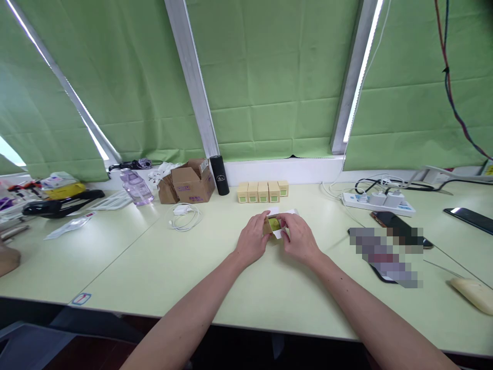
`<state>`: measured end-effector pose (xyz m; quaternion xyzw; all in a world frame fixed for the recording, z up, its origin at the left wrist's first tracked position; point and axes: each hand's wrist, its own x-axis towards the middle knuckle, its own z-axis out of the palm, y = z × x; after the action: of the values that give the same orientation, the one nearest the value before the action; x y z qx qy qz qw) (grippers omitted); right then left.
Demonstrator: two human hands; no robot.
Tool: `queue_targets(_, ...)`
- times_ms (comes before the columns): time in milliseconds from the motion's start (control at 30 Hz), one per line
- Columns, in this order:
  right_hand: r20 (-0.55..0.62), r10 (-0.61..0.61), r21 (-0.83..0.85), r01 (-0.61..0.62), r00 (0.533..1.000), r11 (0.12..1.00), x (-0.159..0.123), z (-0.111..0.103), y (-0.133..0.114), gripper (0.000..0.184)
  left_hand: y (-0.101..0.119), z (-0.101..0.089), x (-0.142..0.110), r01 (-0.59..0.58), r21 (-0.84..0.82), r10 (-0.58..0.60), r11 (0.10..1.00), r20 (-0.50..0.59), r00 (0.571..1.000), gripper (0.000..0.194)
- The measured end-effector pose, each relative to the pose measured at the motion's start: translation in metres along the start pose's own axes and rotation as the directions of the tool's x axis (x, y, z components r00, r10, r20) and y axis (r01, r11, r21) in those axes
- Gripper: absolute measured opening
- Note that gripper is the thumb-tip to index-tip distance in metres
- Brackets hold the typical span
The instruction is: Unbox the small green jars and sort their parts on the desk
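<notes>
A small tan cardboard box [274, 224] is between my two hands above the table, its end opened. Something yellow-green shows inside, and a white flap sticks out at its lower edge. My left hand [252, 237] is closed around the box's left side. On the other side, my right hand [301, 237] pinches the box near its opening, with thumb and fingers at the edge. White paper [293, 211] lies partly hidden just behind the hands. Beyond it stands a row of several similar small tan boxes [263, 192] with green labels.
To the left are a coiled white charger cable [185, 217], an open brown carton [192, 182], a black cylinder [219, 176] and a purple-tinted bottle [136, 187]. On the right lie a power strip [379, 202], phones [398, 228] and a pale mouse [473, 294]. The table's front edge [296, 330] runs below my forearms.
</notes>
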<state>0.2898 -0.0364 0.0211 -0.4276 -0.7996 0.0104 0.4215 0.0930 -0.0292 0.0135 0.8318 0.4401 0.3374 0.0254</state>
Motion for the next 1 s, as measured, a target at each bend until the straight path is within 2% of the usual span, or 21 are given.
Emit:
queue_targets(67, 0.023, -0.007, 0.027, 0.007, 1.000, 1.000, 0.000, 0.001, -0.001, 0.050, -0.001, 0.000, 0.000, 0.002, -0.003, -0.002, 1.000, 0.001, 1.000, 0.073)
queue_targets(233, -0.001, 0.074, 0.158, -0.073, 0.997, 0.985, -0.001, 0.002, 0.001, 0.053, -0.002, 0.002, -0.001, -0.007, -0.006, 0.007, 1.000, -0.012, 1.000, 0.074)
queue_targets(433, -0.064, 0.140, 0.272, -0.117, 0.988, 0.955, 0.000, 0.006, 0.004, 0.026, 0.001, 0.001, 0.000, -0.050, -0.012, 0.050, 0.999, -0.017, 0.999, 0.069)
queue_targets(533, -0.061, 0.195, 0.276, -0.171, 0.979, 0.946, 0.001, 0.010, 0.007, 0.010, 0.005, 0.000, 0.000, -0.088, 0.005, 0.088, 0.996, -0.010, 0.996, 0.068)
queue_targets(600, -0.055, 0.223, 0.261, -0.202, 0.973, 0.944, 0.000, 0.013, 0.008, 0.006, 0.007, -0.001, 0.001, -0.108, 0.033, 0.108, 0.994, -0.001, 0.994, 0.068)
queue_targets(800, -0.047, 0.264, 0.246, -0.245, 0.963, 0.938, -0.001, 0.018, 0.010, 0.013, 0.012, -0.001, 0.001, -0.107, 0.134, 0.102, 0.985, 0.041, 0.994, 0.067)
queue_targets(1000, -0.087, 0.286, 0.316, -0.246, 0.954, 0.916, 0.001, 0.018, 0.010, 0.016, 0.013, -0.002, 0.000, -0.082, 0.161, 0.079, 0.984, 0.025, 0.997, 0.065)
